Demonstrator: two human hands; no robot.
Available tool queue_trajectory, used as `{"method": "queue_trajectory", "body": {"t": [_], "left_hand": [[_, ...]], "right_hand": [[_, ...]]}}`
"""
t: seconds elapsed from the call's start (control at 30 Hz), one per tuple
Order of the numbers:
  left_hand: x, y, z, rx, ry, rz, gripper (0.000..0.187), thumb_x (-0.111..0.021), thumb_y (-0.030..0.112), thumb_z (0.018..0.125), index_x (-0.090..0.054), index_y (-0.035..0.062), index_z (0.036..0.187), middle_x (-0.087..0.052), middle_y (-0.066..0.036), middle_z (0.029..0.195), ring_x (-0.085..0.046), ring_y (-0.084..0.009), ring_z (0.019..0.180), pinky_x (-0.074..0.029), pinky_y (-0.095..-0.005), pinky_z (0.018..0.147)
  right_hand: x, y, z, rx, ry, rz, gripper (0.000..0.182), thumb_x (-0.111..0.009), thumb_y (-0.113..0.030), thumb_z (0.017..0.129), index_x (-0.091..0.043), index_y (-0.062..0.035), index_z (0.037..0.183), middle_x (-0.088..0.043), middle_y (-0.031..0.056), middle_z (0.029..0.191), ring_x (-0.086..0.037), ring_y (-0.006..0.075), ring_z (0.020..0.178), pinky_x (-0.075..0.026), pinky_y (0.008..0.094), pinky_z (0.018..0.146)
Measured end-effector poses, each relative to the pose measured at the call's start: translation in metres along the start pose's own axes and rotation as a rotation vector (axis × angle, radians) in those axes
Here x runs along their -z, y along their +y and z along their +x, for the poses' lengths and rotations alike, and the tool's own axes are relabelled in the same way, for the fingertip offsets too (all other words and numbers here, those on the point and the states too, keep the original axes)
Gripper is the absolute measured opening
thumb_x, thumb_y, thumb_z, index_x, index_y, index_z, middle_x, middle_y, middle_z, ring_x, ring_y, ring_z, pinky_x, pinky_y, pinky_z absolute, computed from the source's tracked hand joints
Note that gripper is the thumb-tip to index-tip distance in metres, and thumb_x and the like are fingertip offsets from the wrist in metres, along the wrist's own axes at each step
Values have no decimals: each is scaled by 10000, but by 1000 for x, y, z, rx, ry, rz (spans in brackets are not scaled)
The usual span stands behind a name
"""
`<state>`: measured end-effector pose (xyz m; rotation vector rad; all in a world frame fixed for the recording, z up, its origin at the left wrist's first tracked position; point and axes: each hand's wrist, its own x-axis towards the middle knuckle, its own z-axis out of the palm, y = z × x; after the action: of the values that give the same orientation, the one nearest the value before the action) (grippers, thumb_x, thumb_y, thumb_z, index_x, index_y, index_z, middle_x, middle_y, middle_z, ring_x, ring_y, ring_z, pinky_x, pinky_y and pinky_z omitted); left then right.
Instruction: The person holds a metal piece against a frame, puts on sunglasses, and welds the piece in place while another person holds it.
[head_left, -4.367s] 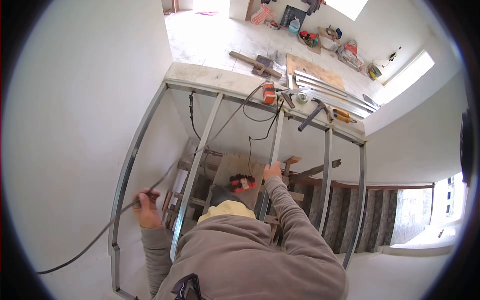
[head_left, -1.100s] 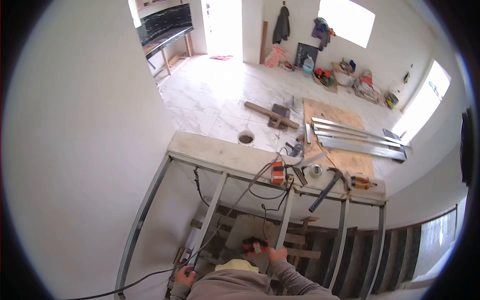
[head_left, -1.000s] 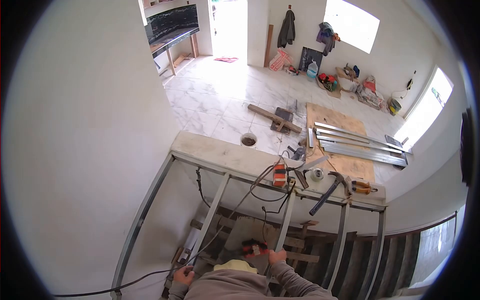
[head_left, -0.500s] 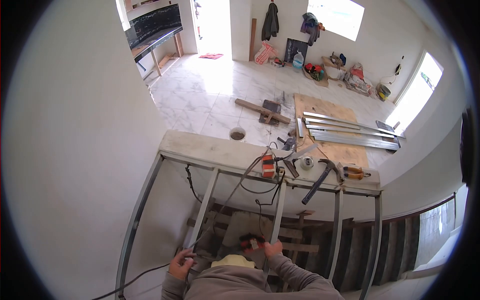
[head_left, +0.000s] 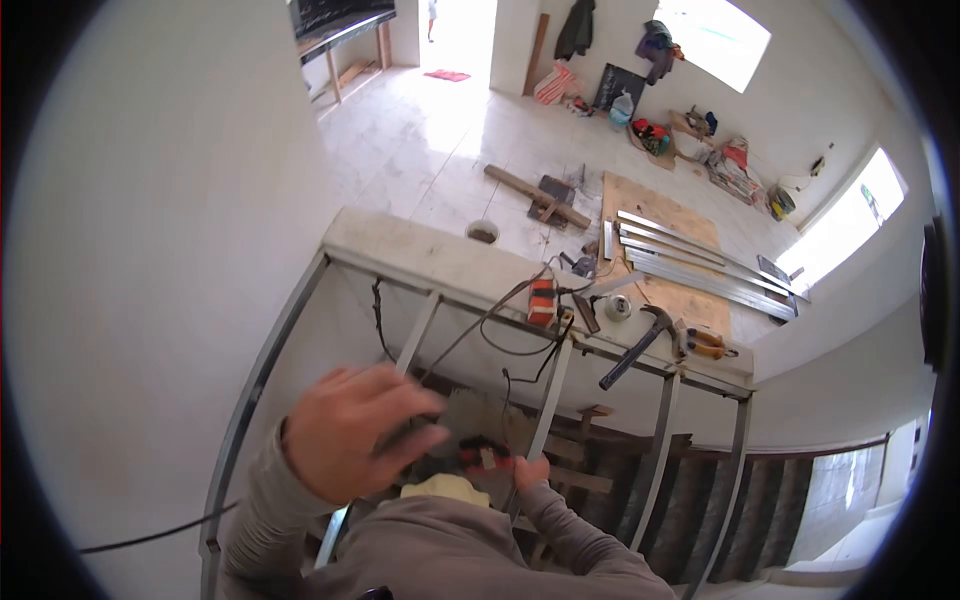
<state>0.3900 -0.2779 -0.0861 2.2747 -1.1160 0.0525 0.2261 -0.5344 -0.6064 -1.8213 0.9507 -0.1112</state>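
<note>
My right hand (head_left: 533, 473) is wrapped round a metal bar (head_left: 551, 398), mid-scene. Left hand (head_left: 355, 430) is raised close to the camera, blurred, fingers curled; can't tell from here if it's holding anything. Cable (head_left: 130, 544) runs in from near left, passes behind the left hand, shows again toward the far ledge (head_left: 400, 247). I'd call this step cable handling, right hand bracing. Next move probably calls for a firm right grip and left fingers free of snags.
</note>
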Motion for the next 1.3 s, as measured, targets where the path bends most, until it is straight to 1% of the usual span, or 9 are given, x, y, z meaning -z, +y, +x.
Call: {"method": "queue_trajectory", "body": {"t": [0.07, 0.17, 0.53, 0.73, 0.8, 0.9, 1.07, 1.17, 1.3], "left_hand": [[12, 27, 21, -73, -107, 324, 262, -748, 218, 756, -664, 109, 980, -636, -90, 840, -611, -271, 721, -471, -360, 766], [20, 62, 40, -4, -291, 430, 274, -748, 219, 746, -672, 96, 978, -632, -79, 848, -618, -269, 737, -463, -368, 798], [24, 88, 49, -58, -272, 310, 316, -744, 156, 756, -660, 56, 1043, -646, -118, 875, -626, -295, 770, -488, -366, 727], [-6, 29, 3, 159, -152, -170, 341, -742, 121, 761, -653, 34, 1079, -654, -140, 890, -631, -309, 789, -501, -365, 688], [-45, -12, -40, 250, -194, -275, 267, -649, 183, 873, -638, 82, 1120, -635, -105, 924, -627, -320, 772, -506, -380, 655], [-103, -66, -131, 373, -330, -300, 297, -664, 217, 883, -647, 39, 1121, -657, -166, 946, -629, -339, 862, -490, -385, 757], [-140, -77, -246, 708, -398, -532, 290, -622, 223, 910, -650, 23, 1117, -657, -153, 1046, -641, -305, 946, -494, -369, 817], [-150, -74, -285, 699, -429, -612, 283, -601, 219, 926, -646, 15, 1117, -647, -161, 1042, -621, -304, 984, -481, -365, 856], [-150, -74, -311, 661, -451, -712, 324, -566, 256, 951, -628, 36, 1182, -624, -157, 1094, -601, -295, 1024, -462, -364, 891]], "right_hand": [[2, 9, 6, -97, -111, 120, 373, -661, -180, 736, -634, 47, 1030, -697, 200, 953, -676, 344, 911, -516, 415, 803], [12, -18, 0, -195, -137, 144, 340, -653, -166, 745, -627, 44, 1011, -684, 177, 906, -663, 318, 849, -514, 405, 756], [24, -64, -6, -298, -71, 132, 249, -638, -128, 773, -611, 31, 962, -657, 112, 792, -633, 238, 687, -509, 379, 641], [27, -107, -30, -353, -89, 17, 333, -678, -161, 746, -651, 29, 1018, -707, 170, 940, -676, 285, 858, -518, 400, 785], [6, -32, -3, -166, -21, 82, 202, -632, -110, 764, -601, 31, 907, -638, 120, 736, -620, 227, 627, -490, 361, 577], [-3, -3, 4, -76, 38, 75, 149, -623, -94, 762, -588, 31, 836, -610, 96, 631, -599, 199, 501, -483, 354, 485], [4, -21, -3, -98, 80, -95, 226, -643, -139, 758, -620, 34, 902, -661, 162, 688, -668, 281, 615, -532, 399, 600], [16, -67, -19, -110, 93, -271, 297, -656, -177, 756, -631, 36, 961, -686, 227, 815, -684, 361, 807, -527, 444, 762], [17, -93, -37, -85, 139, -317, 514, -621, -237, 781, -513, 31, 1206, -636, 256, 1095, -622, 414, 1014, -486, 444, 901]]}}
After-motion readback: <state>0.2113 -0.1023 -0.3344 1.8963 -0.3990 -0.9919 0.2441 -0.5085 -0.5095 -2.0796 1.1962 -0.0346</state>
